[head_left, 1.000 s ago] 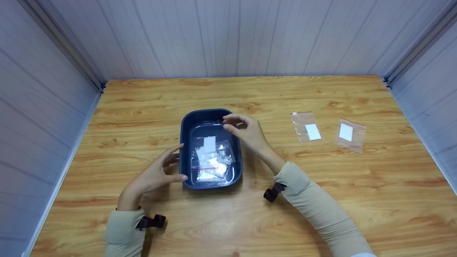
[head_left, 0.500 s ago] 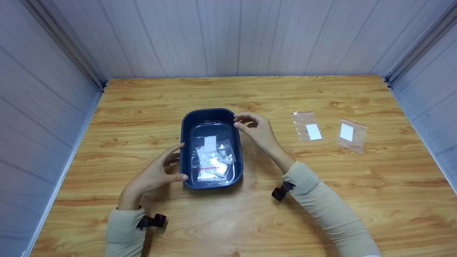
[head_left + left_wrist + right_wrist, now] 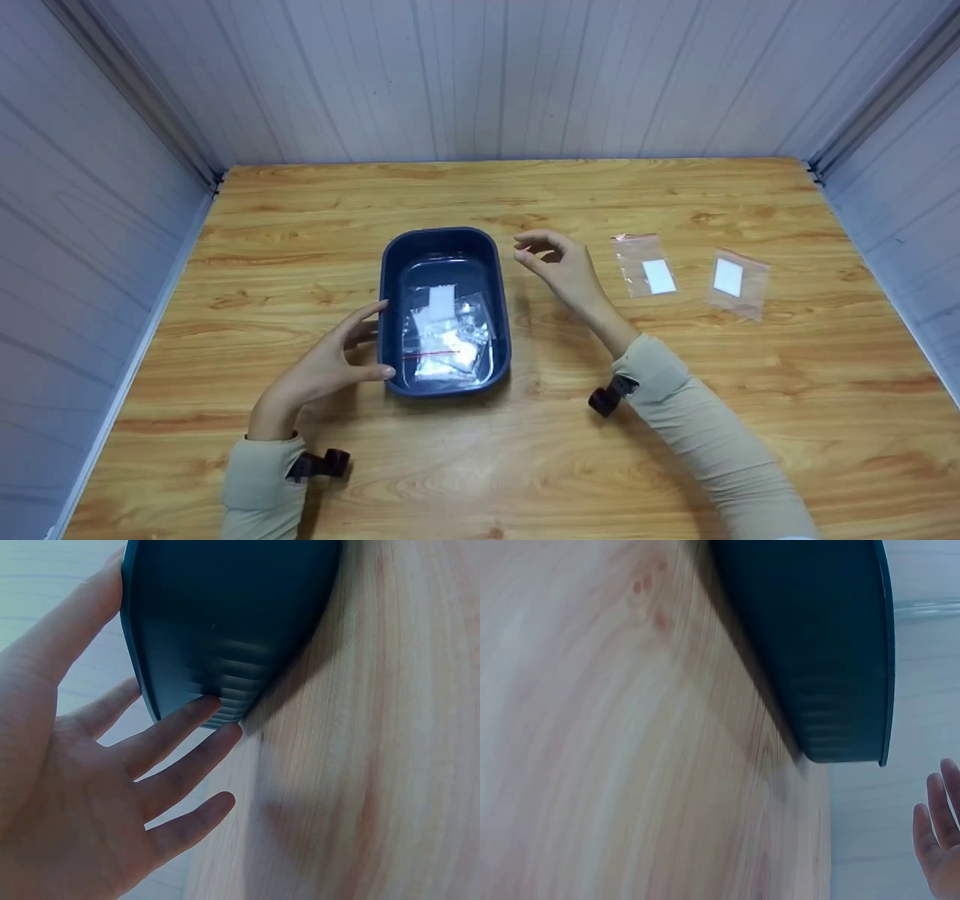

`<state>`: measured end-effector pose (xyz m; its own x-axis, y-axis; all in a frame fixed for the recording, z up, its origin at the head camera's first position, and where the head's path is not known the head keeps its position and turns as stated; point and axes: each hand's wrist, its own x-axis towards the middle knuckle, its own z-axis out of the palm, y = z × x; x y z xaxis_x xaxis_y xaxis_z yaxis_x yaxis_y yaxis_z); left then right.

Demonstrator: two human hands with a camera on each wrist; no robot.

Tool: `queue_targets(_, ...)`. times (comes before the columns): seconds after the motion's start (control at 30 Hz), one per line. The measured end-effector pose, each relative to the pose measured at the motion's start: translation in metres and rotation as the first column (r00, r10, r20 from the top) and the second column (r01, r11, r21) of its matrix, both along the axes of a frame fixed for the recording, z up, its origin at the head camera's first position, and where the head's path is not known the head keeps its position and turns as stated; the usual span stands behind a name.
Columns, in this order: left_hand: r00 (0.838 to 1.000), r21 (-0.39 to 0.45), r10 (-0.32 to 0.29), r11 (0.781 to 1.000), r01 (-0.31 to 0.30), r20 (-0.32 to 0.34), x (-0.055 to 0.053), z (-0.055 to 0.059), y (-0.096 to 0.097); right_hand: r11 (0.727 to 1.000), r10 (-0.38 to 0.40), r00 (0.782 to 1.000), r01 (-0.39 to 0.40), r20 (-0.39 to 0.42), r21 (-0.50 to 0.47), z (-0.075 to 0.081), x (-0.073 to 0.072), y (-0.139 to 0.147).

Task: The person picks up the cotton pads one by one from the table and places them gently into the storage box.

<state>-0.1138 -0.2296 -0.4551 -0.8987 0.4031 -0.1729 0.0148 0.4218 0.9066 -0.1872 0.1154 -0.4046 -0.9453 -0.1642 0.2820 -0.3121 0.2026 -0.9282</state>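
In the head view a dark blue plastic bin (image 3: 505, 322) stands on the wooden table. Inside lie several clear zip bags (image 3: 472, 322), at least one with a white card (image 3: 442, 301). At the bin's left side, my left hand (image 3: 322, 371) steadies it with thumb and index fingertip at the rim. The left wrist view shows this hand's spread, nearly straight fingers (image 3: 184, 772) beside the ribbed outer wall. My right hand (image 3: 570, 274) hovers apart from the bin, to the right of its far corner, fingers loosely bent around nothing. Only its fingertips and part of the palm appear in the right wrist view.
Two clear zip bags with white cards lie on the right of the table: a nearer one (image 3: 628, 274) and one farther right (image 3: 750, 296). Pale panel walls (image 3: 465, 82) close off the table's back and both sides.
My right hand has moved rightward from over the bin's far right corner, past the rim, to beyond the bin. My left hand and the bags have stayed in place.
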Motion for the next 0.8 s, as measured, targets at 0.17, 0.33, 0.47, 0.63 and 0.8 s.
queue_targets(0.17,1.000,0.023,-0.011,1.000,0.011,-0.009,0.000,0.000,0.000,1.000,-0.014,1.000,0.014,0.009,-0.002,0.000,-0.002,0.007)
queue_targets(0.33,1.000,0.021,-0.011,1.000,0.011,-0.010,0.000,0.000,0.001,1.000,-0.028,1.000,0.028,0.005,0.012,0.000,-0.003,0.013)
queue_targets(0.47,1.000,0.017,-0.008,1.000,0.008,-0.008,0.001,0.001,0.001,0.998,-0.043,0.999,0.042,0.016,0.036,0.000,-0.004,0.018)
queue_targets(0.63,1.000,0.011,-0.005,1.000,0.005,-0.007,0.002,0.002,0.001,0.996,-0.057,0.997,0.054,0.043,0.069,0.002,-0.003,0.024)
queue_targets(0.8,1.000,0.003,-0.004,1.000,0.004,-0.009,0.002,0.001,0.000,0.994,-0.070,0.996,0.065,0.052,0.091,-0.007,-0.010,0.032)
